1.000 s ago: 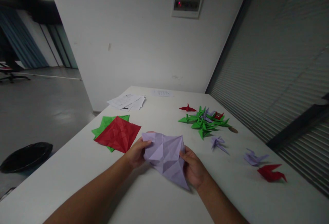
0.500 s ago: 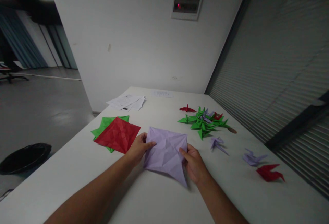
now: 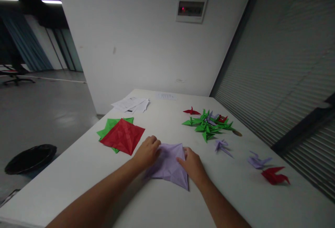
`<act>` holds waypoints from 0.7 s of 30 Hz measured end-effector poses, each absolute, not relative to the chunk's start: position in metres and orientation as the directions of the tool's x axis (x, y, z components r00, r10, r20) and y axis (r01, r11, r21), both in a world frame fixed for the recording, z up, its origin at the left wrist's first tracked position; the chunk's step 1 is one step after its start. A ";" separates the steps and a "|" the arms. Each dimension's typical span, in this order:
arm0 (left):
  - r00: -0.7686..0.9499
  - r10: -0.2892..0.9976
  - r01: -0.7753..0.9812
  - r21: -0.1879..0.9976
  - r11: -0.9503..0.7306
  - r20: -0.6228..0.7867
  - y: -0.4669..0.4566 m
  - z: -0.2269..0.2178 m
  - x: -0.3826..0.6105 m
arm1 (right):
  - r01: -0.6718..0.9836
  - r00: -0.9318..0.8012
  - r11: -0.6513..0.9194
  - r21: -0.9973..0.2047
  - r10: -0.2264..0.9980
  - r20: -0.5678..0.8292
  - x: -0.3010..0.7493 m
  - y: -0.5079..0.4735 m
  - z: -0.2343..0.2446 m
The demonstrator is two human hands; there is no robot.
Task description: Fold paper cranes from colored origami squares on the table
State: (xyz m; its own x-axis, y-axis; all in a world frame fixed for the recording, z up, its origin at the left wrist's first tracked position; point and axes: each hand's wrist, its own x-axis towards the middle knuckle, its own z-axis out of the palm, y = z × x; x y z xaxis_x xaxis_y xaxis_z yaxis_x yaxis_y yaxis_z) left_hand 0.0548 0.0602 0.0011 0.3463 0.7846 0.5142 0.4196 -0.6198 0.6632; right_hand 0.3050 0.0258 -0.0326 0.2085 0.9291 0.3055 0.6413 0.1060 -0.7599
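While both hands work the lilac sheet [image 3: 170, 167] (clock centre; 12 = toward wall [image 3: 146, 46]), grips differ. L hand [image 3: 147, 153]: fingers curled over the approx. 10 o'clock corner, thumb hidden; can't tell if pinching or just pressing. R hand [image 3: 193, 165]: partly closed on the edge at 2 o'clock, thumb on top, fingers at/behind the edge, prob. to steady that side. Sheet is creased, appears low on the desk [image 3: 78, 182], near corner pointing to 5, prob. so the surface backs it up.

At 10 o'clock: red sheet [image 3: 124, 135] overlapping green paper [image 3: 108, 127], both flat; likely stacked for easy L reach. At 1–2: heap of mostly green folded birds [image 3: 206, 127], well apart from sheet, presumably grouped to spare working room. Approx. 2: lilac bird [image 3: 222, 145]. At 3: 2nd lilac bird [image 3: 258, 160] just beside red bird [image 3: 275, 176]. At 11, far end: printed pages [image 3: 132, 104], prob. out of the way. At 9, off desk: black-lined bin [image 3: 30, 160].
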 end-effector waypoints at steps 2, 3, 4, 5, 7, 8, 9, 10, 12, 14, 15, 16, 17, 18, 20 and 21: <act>0.568 0.714 0.522 0.492 -0.697 0.408 0.049 0.001 0.064 | 0.780 0.131 0.190 -0.597 0.882 0.452 0.302 0.022 -0.030; 0.624 0.697 0.573 0.399 -0.716 0.353 0.044 -0.002 0.068 | 0.838 0.048 0.238 -0.491 0.865 0.500 0.298 0.020 -0.029; 0.662 0.683 0.605 0.319 -0.730 0.308 0.040 -0.006 0.071 | 0.872 -0.054 0.289 -0.396 0.859 0.509 0.294 0.018 -0.029; 0.683 0.674 0.625 0.252 -0.739 0.282 0.038 -0.012 0.073 | 0.881 -0.158 0.348 -0.321 0.855 0.494 0.289 0.016 -0.030; 0.713 0.646 0.635 0.140 -0.760 0.272 0.037 -0.025 0.073 | 0.868 -0.326 0.447 -0.219 0.843 0.429 0.278 0.011 -0.035; 0.723 0.632 0.632 0.102 -0.768 0.280 0.038 -0.032 0.072 | 0.864 -0.368 0.465 -0.192 0.845 0.389 0.273 0.009 -0.038; 0.726 0.628 0.634 0.080 -0.769 0.281 0.040 -0.038 0.071 | 0.866 -0.394 0.470 -0.172 0.852 0.344 0.269 0.008 -0.041; 0.730 0.628 0.635 0.071 -0.769 0.272 0.042 -0.042 0.068 | 0.874 -0.398 0.458 -0.161 0.867 0.300 0.267 0.006 -0.043; 0.731 0.639 0.646 0.059 -0.761 0.241 0.047 -0.048 0.062 | 0.896 -0.382 0.418 -0.148 0.898 0.217 0.265 0.003 -0.045; 0.723 0.656 0.662 0.054 -0.748 0.217 0.050 -0.049 0.054 | 0.911 -0.361 0.385 -0.145 0.917 0.169 0.266 0.000 -0.044; 0.714 0.668 0.673 0.054 -0.737 0.209 0.050 -0.048 0.050 | 0.916 -0.352 0.374 -0.147 0.923 0.154 0.267 0.000 -0.042; 0.704 0.681 0.686 0.055 -0.726 0.201 0.051 -0.047 0.046 | 0.920 -0.343 0.363 -0.149 0.928 0.143 0.268 -0.001 -0.040; 0.693 0.694 0.699 0.055 -0.713 0.194 0.050 -0.046 0.042 | 0.925 -0.332 0.349 -0.150 0.935 0.129 0.269 -0.002 -0.039; 0.683 0.706 0.711 0.055 -0.701 0.185 0.050 -0.044 0.039 | 0.931 -0.318 0.333 -0.148 0.941 0.113 0.269 -0.002 -0.038; 0.668 0.725 0.728 0.053 -0.683 0.166 0.048 -0.041 0.036 | 0.944 -0.290 0.299 -0.140 0.953 0.083 0.270 -0.002 -0.037; 0.663 0.732 0.734 0.053 -0.677 0.157 0.048 -0.040 0.035 | 0.950 -0.275 0.282 -0.136 0.959 0.073 0.270 -0.002 -0.037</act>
